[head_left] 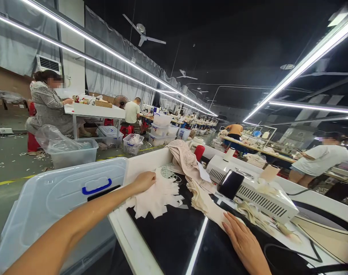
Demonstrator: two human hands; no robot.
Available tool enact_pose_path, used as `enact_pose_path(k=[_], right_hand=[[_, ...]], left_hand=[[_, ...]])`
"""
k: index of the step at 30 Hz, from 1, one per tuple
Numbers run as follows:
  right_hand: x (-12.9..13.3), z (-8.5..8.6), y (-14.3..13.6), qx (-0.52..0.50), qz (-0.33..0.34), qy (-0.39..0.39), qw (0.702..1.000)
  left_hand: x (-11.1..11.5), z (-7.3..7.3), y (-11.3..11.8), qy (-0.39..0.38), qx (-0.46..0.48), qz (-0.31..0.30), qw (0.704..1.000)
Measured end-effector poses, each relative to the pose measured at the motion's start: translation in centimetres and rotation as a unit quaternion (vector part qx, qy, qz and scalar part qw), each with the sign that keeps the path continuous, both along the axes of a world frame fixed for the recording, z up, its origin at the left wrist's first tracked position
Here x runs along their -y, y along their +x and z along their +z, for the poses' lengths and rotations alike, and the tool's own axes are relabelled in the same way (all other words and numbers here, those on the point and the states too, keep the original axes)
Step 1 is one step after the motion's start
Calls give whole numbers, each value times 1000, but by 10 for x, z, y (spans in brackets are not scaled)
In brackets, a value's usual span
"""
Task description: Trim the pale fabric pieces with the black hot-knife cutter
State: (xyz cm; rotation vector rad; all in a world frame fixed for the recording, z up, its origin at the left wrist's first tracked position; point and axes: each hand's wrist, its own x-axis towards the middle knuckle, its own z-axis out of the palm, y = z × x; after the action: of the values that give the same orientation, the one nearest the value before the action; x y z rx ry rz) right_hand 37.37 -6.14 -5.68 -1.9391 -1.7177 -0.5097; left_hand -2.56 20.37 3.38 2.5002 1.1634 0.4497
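My left hand [144, 181] is closed, its fingertips curled down at the edge of a fanned pile of pale pink cut fabric pieces [155, 198]. What lies under those fingertips is partly hidden. My right hand [244, 240] lies with fingers stretched out and together, touching the end of a stack of cream fabric pieces [210, 208]. Both stacks rest on a black tabletop [174, 240]. Light green cord [167, 172] is coiled just behind the left pile. Beyond it, a folded pink embroidered cloth [181, 154] drapes over the table's back edge.
A white machine with vents [251, 191] stands at the right, with a phone [231, 184] against it and fabric scraps [254, 214] in front. A red thread cone [199, 152] is behind. At left stands a lidded plastic bin [62, 202]. Other people work at farther tables.
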Motion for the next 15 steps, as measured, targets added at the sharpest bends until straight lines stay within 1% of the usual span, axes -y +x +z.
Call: enact_pose_path(k=[5,8,12,15], right_hand=[[1,12,-11,-148,-4,-14,989],[1,18,-16,-189,-4,-10,982],[5,28,-23,-230,-8,-1,973],[11,40,-44,-279,-24,11,960]], left_hand=[[-1,1,-5,-9,60,-1,998],[1,5,-8,-21,106,-10,994],[11,19,-10,-47,184,-46,981],[31,32,-10,-78,243,-75,964]])
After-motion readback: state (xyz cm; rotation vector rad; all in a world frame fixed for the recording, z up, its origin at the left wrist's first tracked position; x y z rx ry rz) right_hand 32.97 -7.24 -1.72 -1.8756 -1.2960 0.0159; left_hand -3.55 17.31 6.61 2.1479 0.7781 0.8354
